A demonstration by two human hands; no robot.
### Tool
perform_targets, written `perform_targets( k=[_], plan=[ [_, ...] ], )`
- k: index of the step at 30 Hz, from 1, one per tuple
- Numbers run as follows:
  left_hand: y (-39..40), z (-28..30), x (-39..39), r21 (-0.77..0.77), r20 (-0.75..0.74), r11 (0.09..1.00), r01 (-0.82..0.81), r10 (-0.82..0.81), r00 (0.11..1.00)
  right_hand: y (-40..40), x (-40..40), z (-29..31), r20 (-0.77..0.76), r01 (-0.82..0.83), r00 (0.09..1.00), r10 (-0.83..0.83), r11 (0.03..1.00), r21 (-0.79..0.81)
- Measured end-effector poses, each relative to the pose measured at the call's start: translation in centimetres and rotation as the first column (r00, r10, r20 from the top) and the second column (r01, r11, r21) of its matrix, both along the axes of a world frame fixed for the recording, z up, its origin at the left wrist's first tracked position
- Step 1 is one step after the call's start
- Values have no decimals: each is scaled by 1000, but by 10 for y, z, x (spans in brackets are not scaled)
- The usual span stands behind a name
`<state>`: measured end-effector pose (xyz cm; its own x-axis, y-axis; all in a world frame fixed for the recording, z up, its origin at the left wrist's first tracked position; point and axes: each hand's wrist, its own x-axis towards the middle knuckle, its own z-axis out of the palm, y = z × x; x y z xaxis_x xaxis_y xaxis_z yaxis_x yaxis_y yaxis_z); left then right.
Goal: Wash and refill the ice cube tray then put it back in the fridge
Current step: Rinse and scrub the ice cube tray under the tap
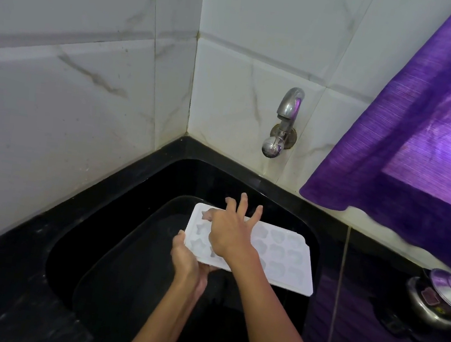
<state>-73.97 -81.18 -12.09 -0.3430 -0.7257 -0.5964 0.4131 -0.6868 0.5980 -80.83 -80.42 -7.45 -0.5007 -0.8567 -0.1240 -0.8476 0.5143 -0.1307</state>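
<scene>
A white ice cube tray (281,261) with star and heart shaped moulds is held level over the black sink (114,213). My left hand (187,261) grips the tray's near left edge from below. My right hand (231,231) lies on top of the tray's left part, its fingers spread, one fingertip pressed into a mould near the far left corner. The steel tap (283,124) sticks out of the tiled wall above the sink, and I see no water running from it.
White marble-look tiles form the corner behind the sink. A purple curtain (433,127) hangs at the right. On the black counter at the right stands a steel pot with a lid (444,298).
</scene>
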Motion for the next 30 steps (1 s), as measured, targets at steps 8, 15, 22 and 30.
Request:
perform_targets(
  k=[8,15,22,30],
  plan=[
    [-7,6,11,-49,-39,999,4,-5,999,46,-23,27,144,225,969,-199,954,-198],
    [-3,9,32,-89,-40,996,-10,7,999,110,-45,21,149,504,862,-485,852,-143],
    [14,11,53,-92,9,995,-34,35,999,132,-26,6,129,494,866,-483,866,-78],
    [39,14,65,-83,18,989,-126,128,992,147,-13,3,118,371,924,-364,928,-35]
  ],
)
